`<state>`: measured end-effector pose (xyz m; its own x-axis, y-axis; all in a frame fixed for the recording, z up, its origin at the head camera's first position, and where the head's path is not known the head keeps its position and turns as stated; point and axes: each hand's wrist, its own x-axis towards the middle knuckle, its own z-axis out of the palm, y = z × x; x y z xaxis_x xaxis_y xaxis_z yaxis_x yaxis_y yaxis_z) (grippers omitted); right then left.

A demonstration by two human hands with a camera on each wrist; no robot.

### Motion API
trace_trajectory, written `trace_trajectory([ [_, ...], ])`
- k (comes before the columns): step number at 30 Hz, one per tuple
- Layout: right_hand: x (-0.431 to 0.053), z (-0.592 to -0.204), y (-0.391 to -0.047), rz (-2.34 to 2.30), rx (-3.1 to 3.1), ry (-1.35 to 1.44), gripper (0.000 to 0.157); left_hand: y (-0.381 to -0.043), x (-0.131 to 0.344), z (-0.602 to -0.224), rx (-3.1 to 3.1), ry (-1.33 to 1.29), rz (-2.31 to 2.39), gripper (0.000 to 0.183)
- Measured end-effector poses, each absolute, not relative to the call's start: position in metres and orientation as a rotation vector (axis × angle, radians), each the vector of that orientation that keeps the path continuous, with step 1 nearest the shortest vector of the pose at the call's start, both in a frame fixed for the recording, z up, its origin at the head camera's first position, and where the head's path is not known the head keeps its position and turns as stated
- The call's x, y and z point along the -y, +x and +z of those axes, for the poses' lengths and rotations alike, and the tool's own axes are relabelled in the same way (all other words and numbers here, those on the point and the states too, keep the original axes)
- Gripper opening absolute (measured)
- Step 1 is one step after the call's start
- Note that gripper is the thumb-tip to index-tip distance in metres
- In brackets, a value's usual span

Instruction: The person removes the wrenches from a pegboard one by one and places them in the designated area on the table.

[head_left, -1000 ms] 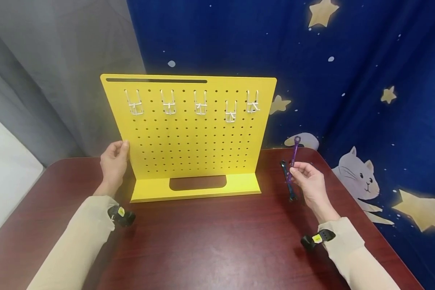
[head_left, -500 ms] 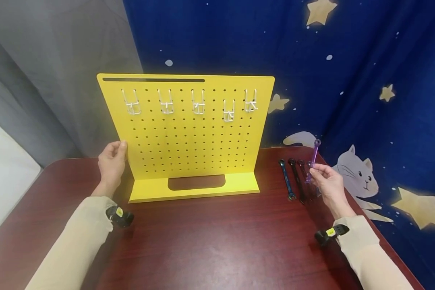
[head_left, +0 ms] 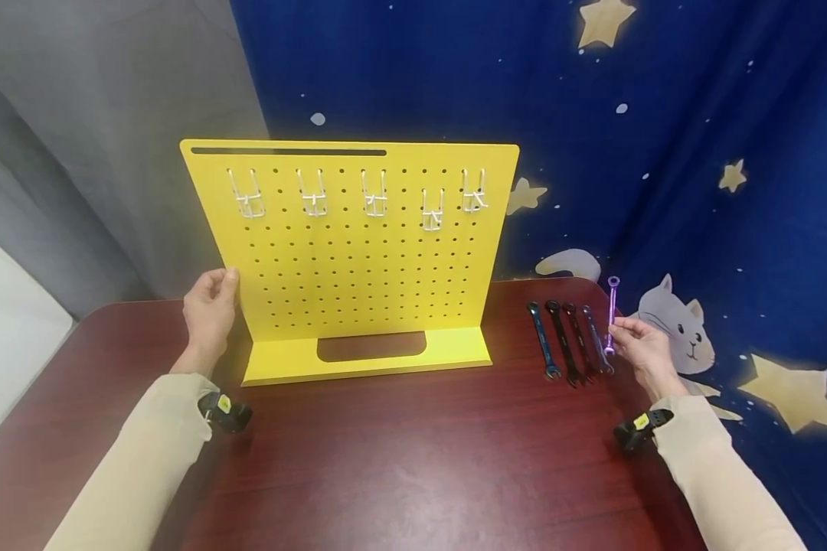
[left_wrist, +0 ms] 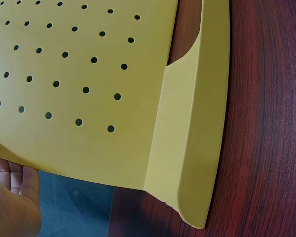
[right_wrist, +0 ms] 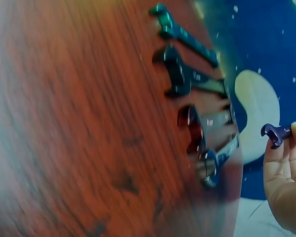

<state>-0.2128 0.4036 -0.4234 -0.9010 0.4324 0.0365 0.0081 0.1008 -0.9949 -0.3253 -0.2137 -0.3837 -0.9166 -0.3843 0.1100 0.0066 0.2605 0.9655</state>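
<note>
My left hand grips the left edge of an upright yellow pegboard; in the left wrist view its fingers curl behind the board's edge. My right hand pinches a purple combination wrench between thumb and fingers, ring end up, just right of the other wrenches. Those lie side by side on the table: a blue-green wrench, a black wrench, a dark red wrench and a blue-grey wrench. In the right wrist view, the purple wrench's open end shows beyond the fingertips.
Several white wire hooks sit along the pegboard's upper part. The board stands on a dark red wooden table, whose right edge runs close by the wrenches. Grey curtain and blue star-patterned curtain hang behind.
My right hand has moved right with the purple wrench, from over the lying wrenches to beside them, uncovering them. My left hand keeps its grip on the pegboard.
</note>
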Motion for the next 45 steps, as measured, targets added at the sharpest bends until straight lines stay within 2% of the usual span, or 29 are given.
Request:
trace_trajectory([
  [6,-0.414,-0.425,-0.212,1.832,2.169,-0.531,0.021,-0.325,0.213,-0.384,2.206,0.333,-1.708,0.024],
  [13,-0.426,-0.433,-0.213,1.841,2.199,-0.561,0.026,-0.326,0.214,-0.385,2.191,0.337,-1.735,0.021],
  [20,-0.434,-0.436,-0.213,1.707,2.344,-0.661,0.014,-0.329,0.215,-0.387,2.172,0.347,-1.737,0.018],
  [25,-0.437,-0.439,-0.213,1.725,2.36,-0.645,0.017,-0.33,0.214,-0.388,2.128,0.337,-1.755,0.014],
  [29,-0.439,-0.442,-0.215,1.689,2.394,-0.619,0.009,-0.33,0.214,-0.388,2.133,0.339,-1.755,0.014],
  [35,-0.438,-0.443,-0.219,1.537,2.501,-0.6,0.022,-0.328,0.215,-0.387,2.193,0.348,-1.736,0.02],
  [45,-0.436,-0.442,-0.223,1.424,2.57,-0.682,0.026,-0.328,0.215,-0.387,2.173,0.362,-1.739,0.018],
])
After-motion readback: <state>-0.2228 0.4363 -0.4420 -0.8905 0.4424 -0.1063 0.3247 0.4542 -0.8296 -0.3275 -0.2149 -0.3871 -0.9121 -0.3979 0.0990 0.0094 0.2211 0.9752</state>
